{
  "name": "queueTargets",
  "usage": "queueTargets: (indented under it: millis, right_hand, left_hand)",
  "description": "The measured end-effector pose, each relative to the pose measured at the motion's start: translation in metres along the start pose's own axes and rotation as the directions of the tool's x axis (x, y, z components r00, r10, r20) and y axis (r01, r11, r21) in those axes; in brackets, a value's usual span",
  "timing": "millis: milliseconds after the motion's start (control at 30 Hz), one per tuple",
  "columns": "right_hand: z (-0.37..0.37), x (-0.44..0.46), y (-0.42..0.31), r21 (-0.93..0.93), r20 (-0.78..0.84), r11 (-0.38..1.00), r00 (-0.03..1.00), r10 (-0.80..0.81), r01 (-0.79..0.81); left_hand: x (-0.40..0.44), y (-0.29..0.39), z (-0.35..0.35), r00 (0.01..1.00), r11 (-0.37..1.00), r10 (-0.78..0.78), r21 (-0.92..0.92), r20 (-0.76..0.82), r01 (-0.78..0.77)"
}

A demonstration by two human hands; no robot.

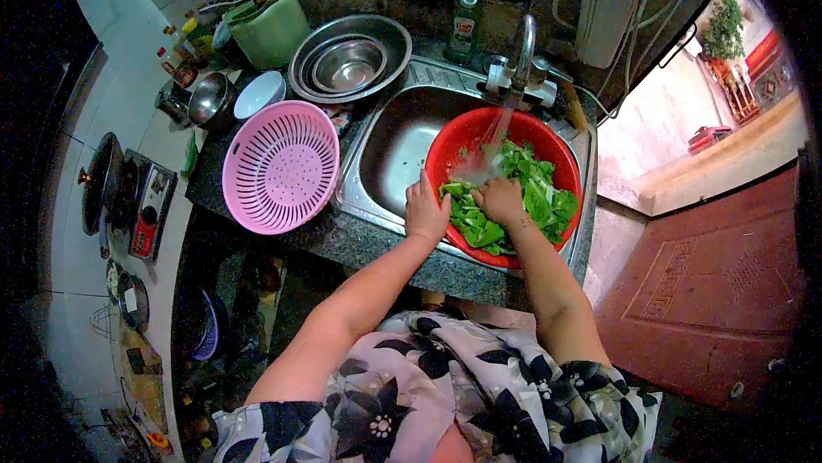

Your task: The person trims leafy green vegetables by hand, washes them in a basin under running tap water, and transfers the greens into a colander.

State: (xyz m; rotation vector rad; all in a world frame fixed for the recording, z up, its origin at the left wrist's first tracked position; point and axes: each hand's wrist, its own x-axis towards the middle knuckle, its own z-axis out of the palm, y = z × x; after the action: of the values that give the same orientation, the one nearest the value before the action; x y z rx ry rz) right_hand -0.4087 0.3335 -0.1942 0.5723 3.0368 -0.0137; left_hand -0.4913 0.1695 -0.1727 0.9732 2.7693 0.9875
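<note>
Green leafy vegetables (pixel 539 197) lie in a red basin (pixel 443 139) set over the right part of the steel sink (pixel 402 155). Water runs from the curved faucet (pixel 525 43) into the basin. My left hand (pixel 425 210) grips the basin's left rim, its thumb near some leaves. Among the leaves, my right hand (pixel 499 201) has its fingers bent down and closed on some greens; the fingertips are partly hidden.
Left of the sink, a pink colander (pixel 287 167) leans on the counter. Behind it stand nested metal bowls (pixel 398 47), a white bowl (pixel 259 95) and a green container (pixel 270 30). A green soap bottle (pixel 463 30) is behind the sink. A stove (pixel 152 210) stands far left.
</note>
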Motion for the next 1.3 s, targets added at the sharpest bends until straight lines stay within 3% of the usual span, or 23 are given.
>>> queueTargets:
  millis: [433, 533, 633, 833, 933, 1067, 1200, 1300]
  right_hand:
    - [-0.016, -0.004, -0.004, -0.003, 0.044, 1.000, 0.999, -0.014, 0.015]
    - [-0.005, -0.003, -0.002, 0.005, -0.024, 1.000, 0.999, -0.023, 0.024]
    - [-0.010, -0.002, -0.003, -0.002, 0.051, 1.000, 0.999, -0.005, 0.005]
    - [-0.011, 0.008, 0.017, 0.130, 0.059, 0.991, 0.997, -0.040, 0.032]
    - [-0.033, 0.019, 0.035, 0.279, 0.149, 0.957, 0.988, 0.044, -0.084]
    - [-0.044, 0.032, 0.065, 0.426, -0.038, 0.899, 0.990, 0.135, -0.106]
    - [-0.059, 0.050, 0.075, 0.176, 0.003, 0.955, 0.970, 0.244, -0.241]
    - [-0.054, 0.055, 0.067, 0.298, -0.078, 0.877, 0.907, 0.415, -0.376]
  left_hand:
    - [0.000, 0.003, -0.002, 0.999, 1.000, -0.023, 0.002, 0.031, 0.023]
    - [0.000, -0.001, 0.000, 1.000, 1.000, -0.003, 0.025, 0.024, 0.002]
    - [0.000, -0.001, 0.001, 0.999, 1.000, -0.012, 0.027, 0.032, 0.011]
    - [0.000, 0.003, -0.007, 0.995, 0.998, -0.041, -0.041, 0.086, 0.045]
    - [0.000, 0.004, -0.008, 0.997, 0.999, -0.042, -0.031, 0.069, 0.045]
    - [0.000, 0.005, -0.008, 0.997, 0.999, -0.025, -0.036, 0.068, 0.028]
    - [0.000, 0.006, -0.008, 0.995, 0.999, -0.044, -0.025, 0.087, 0.047]
    - [-0.001, 0.007, -0.009, 0.994, 0.997, -0.055, -0.046, 0.096, 0.059]
